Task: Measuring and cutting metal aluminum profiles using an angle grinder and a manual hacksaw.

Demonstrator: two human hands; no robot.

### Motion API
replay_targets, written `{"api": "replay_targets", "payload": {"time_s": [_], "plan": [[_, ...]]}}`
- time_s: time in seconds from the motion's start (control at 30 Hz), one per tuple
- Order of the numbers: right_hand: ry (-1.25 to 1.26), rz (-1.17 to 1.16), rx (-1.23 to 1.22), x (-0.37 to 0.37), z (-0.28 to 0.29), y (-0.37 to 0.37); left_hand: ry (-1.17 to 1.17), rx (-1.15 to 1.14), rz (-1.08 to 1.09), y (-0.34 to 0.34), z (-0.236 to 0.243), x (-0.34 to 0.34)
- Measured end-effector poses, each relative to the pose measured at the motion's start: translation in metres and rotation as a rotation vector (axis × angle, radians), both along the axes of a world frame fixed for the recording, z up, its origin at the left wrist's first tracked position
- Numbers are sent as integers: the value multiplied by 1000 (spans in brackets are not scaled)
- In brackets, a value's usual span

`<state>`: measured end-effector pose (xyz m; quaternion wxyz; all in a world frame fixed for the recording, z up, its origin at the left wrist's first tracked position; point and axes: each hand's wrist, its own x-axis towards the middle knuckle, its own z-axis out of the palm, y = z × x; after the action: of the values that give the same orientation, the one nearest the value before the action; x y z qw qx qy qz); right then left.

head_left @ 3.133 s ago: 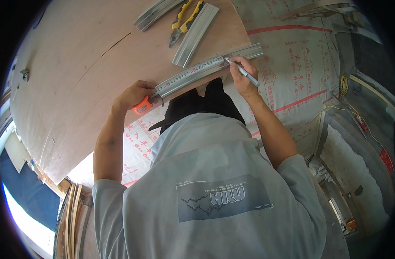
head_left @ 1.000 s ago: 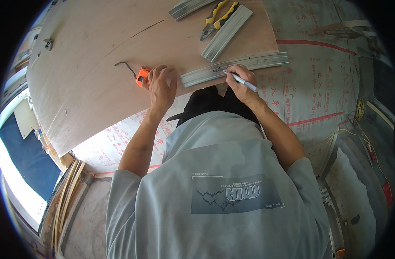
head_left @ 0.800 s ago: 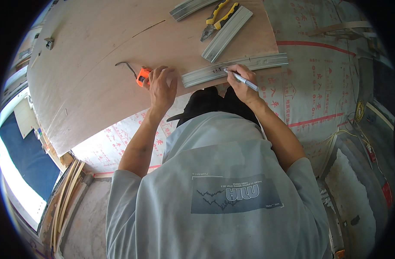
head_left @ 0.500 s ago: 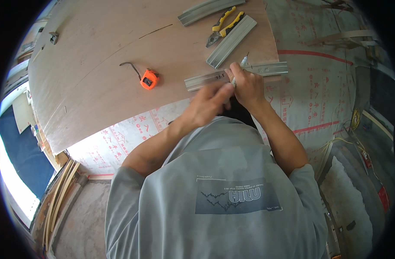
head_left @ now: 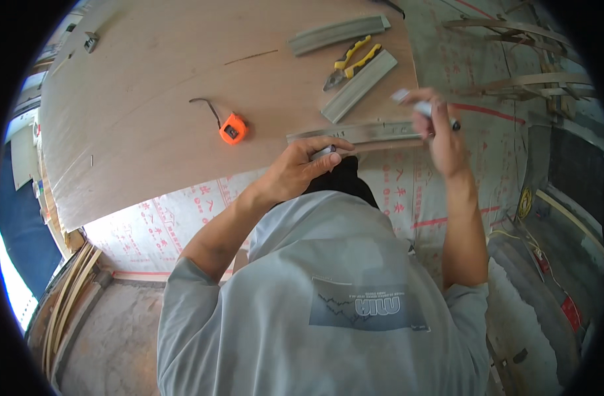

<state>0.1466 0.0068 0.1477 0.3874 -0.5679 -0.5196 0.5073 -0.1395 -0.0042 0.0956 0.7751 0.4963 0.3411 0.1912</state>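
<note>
Near the front edge of the wooden board [head_left: 150, 125], I see through my camera one long metal strip [head_left: 374, 133] lying flat, with dark marks on its upper face. The left hand [head_left: 303, 160] is over the near side of its left part; it is half closed, and thumb and fingers have between them a small pale piece [head_left: 323, 152] with a dark end. The right hand [head_left: 440, 129] is raised by the strip's right end, its fingers bent around a pale pen [head_left: 424, 107]; this hand is blurred, so I cannot be sure of the exact grip. To the left, an orange tape measure [head_left: 233, 129] lies on the board, well apart from both hands. Farther back, the pliers [head_left: 348, 66] with yellow and black handles lie between two shorter strips [head_left: 358, 87].
</note>
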Motion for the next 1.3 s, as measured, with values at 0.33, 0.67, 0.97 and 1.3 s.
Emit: {"api": "replay_targets", "payload": {"time_s": [0.33, 0.67, 0.97, 1.3], "plan": [[181, 66, -60, -64, 1, -29, 13, 102, -50, 1, -1, -14], [135, 208, -199, -71, -15, -5, 53, 90, -82, 22, -10, -15], [-265, 377, 96, -59, -84, -31, 347, 512, -90, 15, -12, -13], [-361, 458, 144, -96, -12, -3, 379, 413, 177, 12, 28, -23]]}}
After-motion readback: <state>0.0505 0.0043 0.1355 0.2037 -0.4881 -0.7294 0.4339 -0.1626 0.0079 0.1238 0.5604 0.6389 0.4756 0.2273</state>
